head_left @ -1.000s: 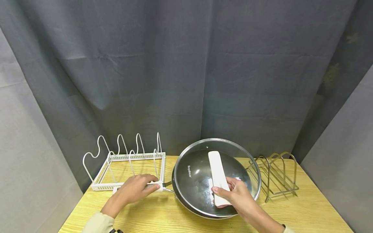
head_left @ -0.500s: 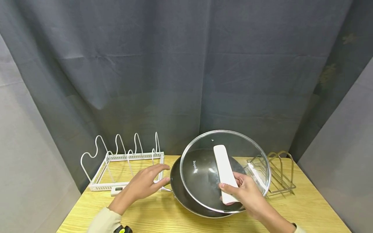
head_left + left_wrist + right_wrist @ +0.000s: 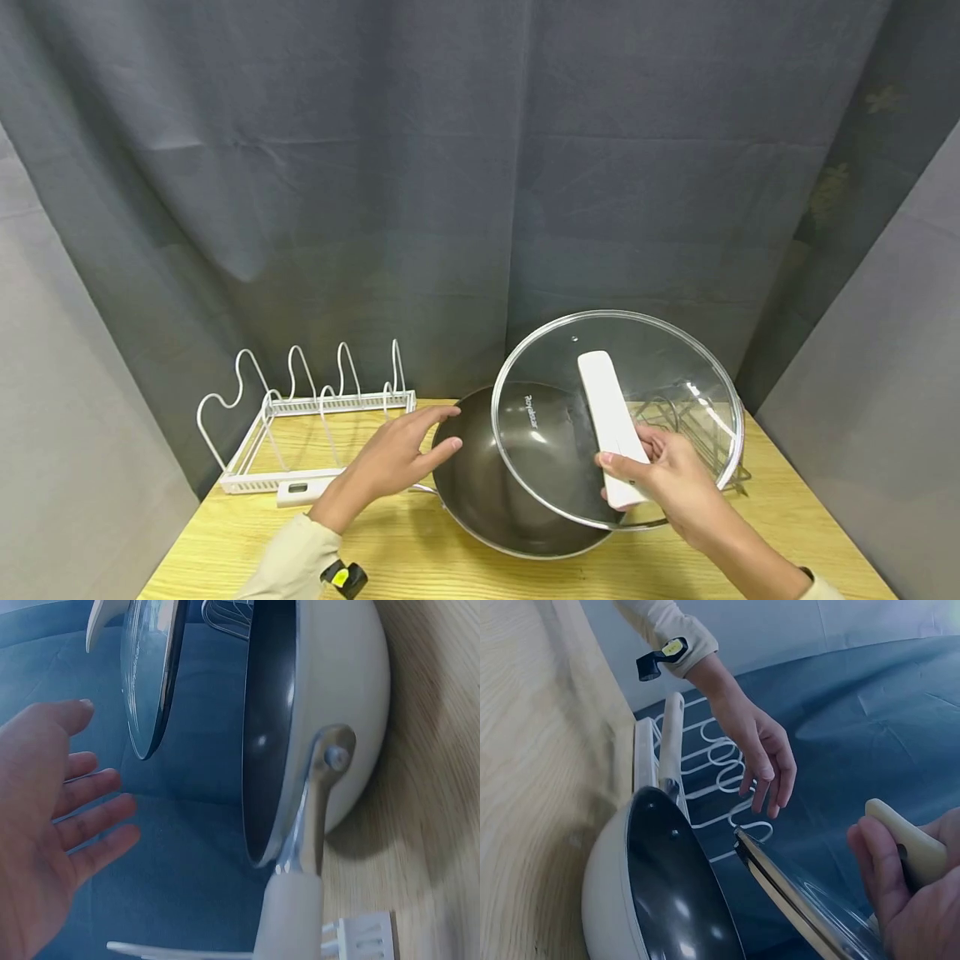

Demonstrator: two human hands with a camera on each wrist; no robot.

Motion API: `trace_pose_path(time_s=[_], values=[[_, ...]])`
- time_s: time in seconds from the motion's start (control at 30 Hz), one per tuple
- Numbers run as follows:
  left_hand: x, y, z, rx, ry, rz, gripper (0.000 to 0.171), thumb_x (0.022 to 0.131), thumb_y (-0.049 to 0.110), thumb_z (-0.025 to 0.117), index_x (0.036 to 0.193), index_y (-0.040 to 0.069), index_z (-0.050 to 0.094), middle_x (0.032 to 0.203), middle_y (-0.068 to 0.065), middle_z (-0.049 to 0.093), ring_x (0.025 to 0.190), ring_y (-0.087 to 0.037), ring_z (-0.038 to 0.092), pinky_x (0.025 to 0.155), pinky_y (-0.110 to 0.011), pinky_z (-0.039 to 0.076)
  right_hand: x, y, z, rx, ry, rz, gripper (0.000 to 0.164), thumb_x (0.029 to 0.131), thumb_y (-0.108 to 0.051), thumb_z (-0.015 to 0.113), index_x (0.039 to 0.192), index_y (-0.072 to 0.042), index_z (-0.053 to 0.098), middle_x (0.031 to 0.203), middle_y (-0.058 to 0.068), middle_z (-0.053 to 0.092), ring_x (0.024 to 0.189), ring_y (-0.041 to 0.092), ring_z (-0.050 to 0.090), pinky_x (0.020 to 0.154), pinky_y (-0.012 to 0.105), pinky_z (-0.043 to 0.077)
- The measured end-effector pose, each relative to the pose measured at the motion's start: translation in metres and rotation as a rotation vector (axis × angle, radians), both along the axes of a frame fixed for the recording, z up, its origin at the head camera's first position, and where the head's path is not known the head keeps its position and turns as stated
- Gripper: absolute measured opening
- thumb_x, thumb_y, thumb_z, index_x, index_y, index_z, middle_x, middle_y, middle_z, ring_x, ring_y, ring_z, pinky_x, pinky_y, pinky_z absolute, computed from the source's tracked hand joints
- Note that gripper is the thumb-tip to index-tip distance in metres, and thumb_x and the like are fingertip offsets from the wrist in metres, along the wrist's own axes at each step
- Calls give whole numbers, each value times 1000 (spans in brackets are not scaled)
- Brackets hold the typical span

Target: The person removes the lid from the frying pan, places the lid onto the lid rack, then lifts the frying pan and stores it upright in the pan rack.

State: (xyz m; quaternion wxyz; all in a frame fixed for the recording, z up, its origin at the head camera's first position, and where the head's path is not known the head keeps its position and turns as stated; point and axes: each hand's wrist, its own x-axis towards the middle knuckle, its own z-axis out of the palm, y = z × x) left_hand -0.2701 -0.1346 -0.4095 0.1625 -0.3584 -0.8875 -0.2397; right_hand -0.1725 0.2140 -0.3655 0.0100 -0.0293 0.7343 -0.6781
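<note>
My right hand grips the white handle of a round glass lid. Raised above the wok, the lid is tilted and covers the wok's right part in the head view. The wok has a dark inside, a cream outside and a white handle pointing left. Over the wok's left rim, my left hand hovers with fingers spread and nothing in them. The left wrist view shows that palm apart from both wok and lid.
A white wire rack with upright loops stands at the left, behind the wok's handle. Seen through the lid, a smaller metal wire rack stands at the right. Grey curtain hangs behind the wooden table.
My right hand has lifted the lid off the wok and carried it up and right. My left hand has let go of the wok's handle and moved up and right.
</note>
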Motion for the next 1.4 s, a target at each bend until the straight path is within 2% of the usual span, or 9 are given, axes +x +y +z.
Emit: trace_pose_path(time_s=[0.17, 0.27, 0.4, 0.63, 0.8, 1.07, 1.17, 1.3, 1.4], values=[[-6, 10, 0, 27, 22, -20, 47, 101, 44, 61, 137, 14, 62, 133, 0, 67, 116, -18, 67, 94, -39, 55, 3, 12, 4, 37, 23, -17, 51, 93, -2, 70, 132, 20, 46, 95, 14, 69, 73, 28, 74, 68, 47, 61], [-10, 16, -1, 39, 16, -23, 48, 101, 43, 62, 138, 13, 61, 133, -1, 68, 117, -19, 67, 96, -39, 54, 4, 20, 6, 85, 25, -34, 50, 94, -4, 70, 132, 19, 46, 96, 12, 70, 76, 24, 74, 69, 44, 62], [-16, 25, -1, 42, -31, -39, 51, 101, 44, 61, 142, 14, 59, 139, -1, 64, 125, -20, 63, 102, -40, 51, 5, 31, 8, 183, 36, -74, 48, 94, -8, 71, 130, 16, 50, 96, 10, 71, 78, 16, 71, 70, 37, 61], [-27, 46, 4, 8, -109, -107, 57, 102, 49, 57, 148, 15, 53, 146, 0, 58, 136, -16, 53, 112, -38, 43, 7, 52, 12, 271, 58, -117, 41, 95, -9, 71, 124, 14, 55, 90, 4, 71, 74, 13, 69, 65, 36, 61], [-32, 64, 2, 14, -124, -160, 57, 102, 48, 58, 146, 12, 54, 145, -1, 59, 136, -17, 53, 111, -39, 43, 12, 65, 14, 392, 80, -153, 46, 94, -14, 73, 127, 13, 56, 93, 5, 72, 75, 9, 67, 66, 30, 58], [-42, 94, -3, 38, -162, -188, 52, 102, 43, 60, 144, 12, 56, 143, 1, 60, 134, -15, 54, 111, -34, 43, 19, 84, 23, 459, 110, -160, 48, 94, -13, 72, 130, 15, 55, 91, 9, 72, 74, 13, 68, 65, 32, 59], [-46, 103, -4, 50, -197, -197, 52, 102, 43, 60, 144, 13, 55, 143, 1, 60, 132, -15, 56, 109, -34, 44, 21, 89, 26, 451, 123, -162, 48, 95, -11, 71, 130, 17, 54, 92, 12, 71, 74, 16, 70, 64, 36, 61], [-48, 114, -5, 70, -264, -212, 51, 102, 42, 60, 145, 15, 55, 144, 2, 59, 131, -15, 57, 107, -34, 46, 23, 96, 30, 530, 151, -188, 49, 94, -13, 73, 129, 16, 55, 95, 16, 72, 74, 13, 68, 63, 35, 60], [-48, 122, -6, 93, -310, -240, 50, 103, 42, 59, 145, 14, 55, 145, -1, 59, 132, -21, 57, 108, -36, 46, 24, 102, 33, 606, 180, -201, 50, 93, -16, 74, 129, 15, 57, 97, 17, 73, 74, 10, 67, 62, 31, 58]])
